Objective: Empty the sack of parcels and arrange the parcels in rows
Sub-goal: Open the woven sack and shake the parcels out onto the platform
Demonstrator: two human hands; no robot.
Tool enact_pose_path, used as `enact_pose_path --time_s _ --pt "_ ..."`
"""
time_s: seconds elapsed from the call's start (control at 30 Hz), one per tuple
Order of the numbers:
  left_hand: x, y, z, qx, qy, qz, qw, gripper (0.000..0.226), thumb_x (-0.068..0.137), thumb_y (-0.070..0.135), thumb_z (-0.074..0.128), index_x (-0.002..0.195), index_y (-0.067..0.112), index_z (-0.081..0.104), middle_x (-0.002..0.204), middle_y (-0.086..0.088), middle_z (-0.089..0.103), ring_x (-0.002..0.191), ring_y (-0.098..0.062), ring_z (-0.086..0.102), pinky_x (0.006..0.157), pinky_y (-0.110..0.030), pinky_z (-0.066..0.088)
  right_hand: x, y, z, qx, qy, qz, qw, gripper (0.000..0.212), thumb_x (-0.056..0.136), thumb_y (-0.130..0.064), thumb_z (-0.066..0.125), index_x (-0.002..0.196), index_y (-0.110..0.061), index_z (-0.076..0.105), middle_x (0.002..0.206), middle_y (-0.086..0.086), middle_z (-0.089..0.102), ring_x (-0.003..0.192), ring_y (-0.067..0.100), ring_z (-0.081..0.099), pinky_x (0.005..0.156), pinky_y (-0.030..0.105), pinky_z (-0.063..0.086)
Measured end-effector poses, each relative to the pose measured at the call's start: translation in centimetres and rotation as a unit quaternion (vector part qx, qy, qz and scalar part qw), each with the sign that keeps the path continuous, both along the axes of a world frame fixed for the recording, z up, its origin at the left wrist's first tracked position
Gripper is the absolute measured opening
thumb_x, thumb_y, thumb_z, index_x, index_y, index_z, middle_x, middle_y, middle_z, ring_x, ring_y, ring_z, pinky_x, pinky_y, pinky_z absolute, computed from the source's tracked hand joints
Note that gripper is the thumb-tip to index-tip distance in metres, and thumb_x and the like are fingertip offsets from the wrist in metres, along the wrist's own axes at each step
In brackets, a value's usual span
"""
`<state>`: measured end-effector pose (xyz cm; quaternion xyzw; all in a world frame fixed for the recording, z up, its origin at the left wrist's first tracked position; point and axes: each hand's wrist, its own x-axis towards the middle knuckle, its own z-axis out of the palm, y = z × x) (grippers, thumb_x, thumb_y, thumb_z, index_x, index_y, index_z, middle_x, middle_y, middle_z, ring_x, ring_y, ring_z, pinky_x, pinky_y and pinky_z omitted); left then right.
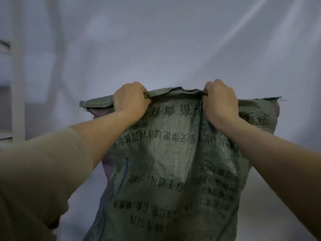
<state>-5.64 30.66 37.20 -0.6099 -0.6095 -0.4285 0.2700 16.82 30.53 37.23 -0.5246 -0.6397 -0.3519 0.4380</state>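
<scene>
Sack (173, 162) hangs upside down before you, long axis 12 to 6, print inverted. Your left hand (130, 99) and right hand (220, 103) clench sewn top edge. Mouth at 6, unseen; parcels unseen.

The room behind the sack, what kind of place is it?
Hard to tell, maybe a storeroom or sorting room. There is a plain white wall, a white metal frame at the left like shelving, and a big printed woven sack held up by both hands.
</scene>
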Motion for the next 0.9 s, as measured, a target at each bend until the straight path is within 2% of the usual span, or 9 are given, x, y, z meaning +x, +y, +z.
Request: enact_pose_path --time_s 0.13,0.2,0.27,0.4,0.57,0.67,0.77,0.83,0.9 --pt "1.2 1.0 -4.1 -0.296 0.101 0.004 0.95 0.03 0.082 0.038 0.074 0.07 0.014 0.06 0.08 -0.006 0.063 0.078 -0.028 0.06 0.071 -0.036 0.051 2.1 2.1 -4.1 -0.257 -0.05 0.015 0.965 0.01 0.09 -0.01 0.06 0.097 -0.005 0.066 0.105 0.018 0.065 0.097 0.038 0.062 0.077 0.037 0.048" --pt "1.6 1.3 -5.1 -0.282 0.077 0.011 0.956 0.024 0.086 0.035 0.069 0.076 0.014 0.063 0.085 -0.007 0.064 0.078 -0.027 0.06 0.067 -0.034 0.048 3.2 2.6 -5.3 -0.318 -0.066 -0.009 0.946 0.014 0.091 -0.014 0.063 0.101 -0.006 0.068 0.105 0.017 0.067 0.095 0.036 0.064 0.073 0.035 0.048" --pt "2.2 1.6 -3.5 -0.186 0.025 0.029 0.982 0.017 0.09 0.028 0.063 0.086 0.012 0.068 0.083 -0.006 0.062 0.075 -0.027 0.059 0.063 -0.032 0.042 3.7 3.1 -4.0 -0.25 -0.058 -0.002 0.967 0.012 0.092 -0.008 0.059 0.1 -0.006 0.068 0.102 0.016 0.066 0.092 0.036 0.064 0.068 0.033 0.044" --pt "2.4 1.6 -0.1 -0.034 -0.098 -0.045 0.994 0.02 0.09 0.021 0.063 0.075 0.011 0.07 0.066 -0.005 0.058 0.072 -0.03 0.06 0.061 -0.031 0.044 4.0 3.3 -0.5 -0.067 0.022 0.059 0.996 0.012 0.095 -0.005 0.055 0.094 -0.005 0.067 0.095 0.013 0.063 0.085 0.036 0.06 0.066 0.036 0.047" --pt "2.8 1.2 -4.6 -0.33 0.096 0.039 0.938 0.027 0.093 0.036 0.061 0.092 0.01 0.069 0.084 -0.007 0.064 0.077 -0.026 0.06 0.067 -0.032 0.046 5.1 3.7 -5.3 -0.312 -0.122 0.01 0.942 0.012 0.093 -0.006 0.056 0.098 -0.008 0.066 0.104 0.015 0.066 0.091 0.035 0.063 0.071 0.034 0.046" --pt "3.7 1.9 -0.9 -0.155 0.05 0.101 0.981 0.022 0.094 0.031 0.054 0.095 0.014 0.069 0.093 -0.008 0.065 0.084 -0.031 0.062 0.068 -0.032 0.039 5.5 3.9 -2.0 -0.182 -0.079 0.008 0.98 0.018 0.092 -0.004 0.053 0.104 -0.008 0.065 0.108 0.017 0.064 0.099 0.038 0.062 0.07 0.033 0.039" --pt "4.1 2.2 2.6 -0.008 -0.047 0.028 0.998 0.023 0.095 0.027 0.054 0.085 0.012 0.069 0.082 -0.009 0.064 0.079 -0.032 0.061 0.063 -0.033 0.041 5.4 3.3 1.5 -0.049 0.02 0.037 0.998 0.013 0.095 -0.001 0.05 0.102 -0.006 0.06 0.096 0.017 0.059 0.084 0.038 0.054 0.064 0.036 0.034" --pt "4.1 2.1 1.6 -0.098 -0.022 -0.04 0.994 0.023 0.095 0.029 0.057 0.086 0.012 0.069 0.08 -0.009 0.065 0.075 -0.028 0.06 0.063 -0.031 0.044 5.6 3.4 0.6 -0.058 0.042 0.046 0.996 0.011 0.095 -0.002 0.049 0.101 -0.005 0.058 0.093 0.015 0.058 0.077 0.034 0.047 0.062 0.036 0.034" --pt "4.2 2.1 -2.1 -0.297 0.054 -0.058 0.952 0.026 0.095 0.034 0.06 0.091 0.01 0.07 0.079 -0.007 0.065 0.071 -0.022 0.057 0.062 -0.03 0.042 5.6 3.9 -2.6 -0.17 0.001 0.061 0.983 0.015 0.093 -0.004 0.051 0.104 -0.007 0.062 0.103 0.017 0.063 0.085 0.036 0.054 0.068 0.037 0.042"
